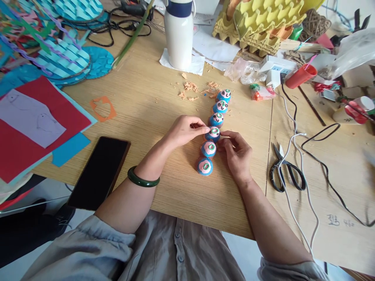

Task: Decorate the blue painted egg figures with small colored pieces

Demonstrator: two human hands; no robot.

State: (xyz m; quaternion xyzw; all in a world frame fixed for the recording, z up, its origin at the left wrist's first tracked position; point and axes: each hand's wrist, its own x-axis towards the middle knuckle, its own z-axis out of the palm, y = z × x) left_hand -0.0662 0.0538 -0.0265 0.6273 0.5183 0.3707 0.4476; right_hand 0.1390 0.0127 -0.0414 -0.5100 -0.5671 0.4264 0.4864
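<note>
A strip of painted egg-carton cups [208,148] lies on the table in front of me, running away from my body. Each cup is blue with a pink top and a small green ring. The farther cups also carry small dark pieces. My left hand [187,130] pinches at the left side of the fourth cup from the far end; whatever is between its fingertips is too small to make out. From the right, my right hand [236,152] has its fingers curled against that same cup, steadying the strip. A dark green bangle [143,177] circles my left wrist.
A phone [99,171] and red paper [43,89] lie left. Behind the strip are orange shavings [190,86] and a white bottle [179,39]. Black-handled scissors [287,171] lie right under a white cable [301,171]. Yellow egg trays [263,23] are stacked at the back.
</note>
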